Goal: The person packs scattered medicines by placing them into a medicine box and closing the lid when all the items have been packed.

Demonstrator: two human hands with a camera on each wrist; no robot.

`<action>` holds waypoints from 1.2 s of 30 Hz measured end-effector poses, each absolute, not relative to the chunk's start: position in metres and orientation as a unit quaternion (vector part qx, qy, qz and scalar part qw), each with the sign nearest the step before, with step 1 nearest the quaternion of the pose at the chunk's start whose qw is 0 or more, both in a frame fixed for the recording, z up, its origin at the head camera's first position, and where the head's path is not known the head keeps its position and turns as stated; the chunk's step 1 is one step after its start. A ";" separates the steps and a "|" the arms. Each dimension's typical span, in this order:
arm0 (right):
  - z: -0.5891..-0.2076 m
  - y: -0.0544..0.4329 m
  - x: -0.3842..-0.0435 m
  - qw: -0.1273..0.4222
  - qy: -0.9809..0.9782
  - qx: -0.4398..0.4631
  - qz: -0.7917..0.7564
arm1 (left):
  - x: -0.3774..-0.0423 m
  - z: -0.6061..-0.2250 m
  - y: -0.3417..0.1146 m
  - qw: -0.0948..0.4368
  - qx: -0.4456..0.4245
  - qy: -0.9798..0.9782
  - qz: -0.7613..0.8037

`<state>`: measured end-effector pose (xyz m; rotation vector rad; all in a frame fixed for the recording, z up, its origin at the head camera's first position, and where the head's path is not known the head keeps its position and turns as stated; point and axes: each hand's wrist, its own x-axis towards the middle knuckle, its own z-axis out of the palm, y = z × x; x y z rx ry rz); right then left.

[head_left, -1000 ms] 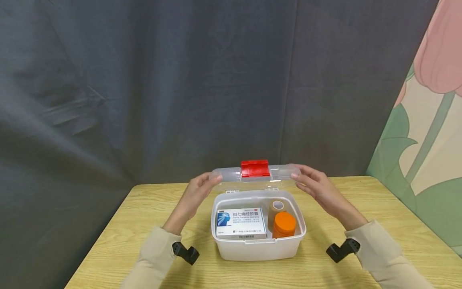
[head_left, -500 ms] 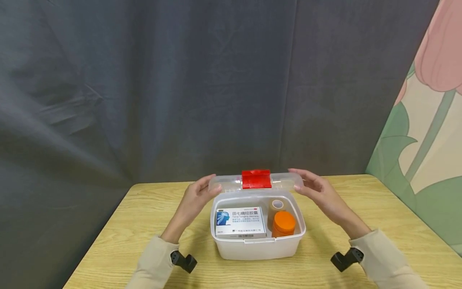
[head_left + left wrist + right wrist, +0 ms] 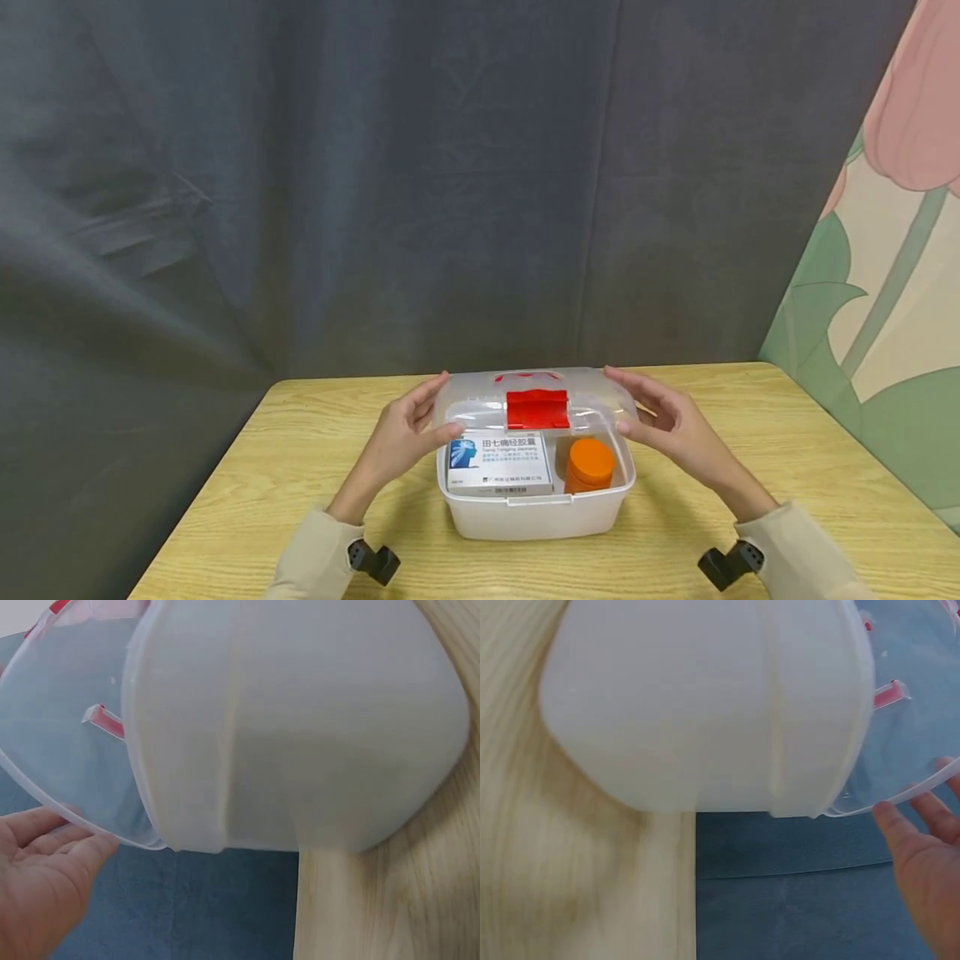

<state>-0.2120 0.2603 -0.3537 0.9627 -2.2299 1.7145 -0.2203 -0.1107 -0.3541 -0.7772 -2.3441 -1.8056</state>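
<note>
A white plastic box (image 3: 536,520) stands on the table, its clear lid (image 3: 471,412) hinged at the back and tilted part-way down over it. My left hand (image 3: 401,435) holds the lid's left end, thumb at the front corner and fingers farther back. At the right end my right hand (image 3: 672,423) holds it the same way. The red latch (image 3: 537,409) sits on the lid's front, above the box rim. Inside are a white-and-blue medicine carton (image 3: 501,463) on the left and an orange-capped jar (image 3: 591,461) on the right. The lid covers the back of the box.
The wooden table (image 3: 247,500) ends at a far edge behind the box. A dark curtain (image 3: 435,183) hangs beyond it, and a flower-painted wall (image 3: 892,333) stands to the right. Black wrist cameras show on both sleeves.
The lid has swung forward and down over the box, both hands moving with it. The roll of tape at the back right is now hidden under it. The box has stayed in place.
</note>
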 end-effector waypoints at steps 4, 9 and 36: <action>-0.361 0.260 -0.209 0.098 -0.738 0.343 0.572 | -0.220 -0.360 -0.113 0.046 -0.269 -0.767 -0.581; -0.368 0.261 -0.208 0.106 -0.726 0.367 0.572 | -0.218 -0.366 -0.114 0.066 -0.289 -0.764 -0.573; -0.405 0.259 -0.204 0.149 -0.686 0.421 0.575 | -0.209 -0.386 -0.115 0.091 -0.327 -0.799 -0.496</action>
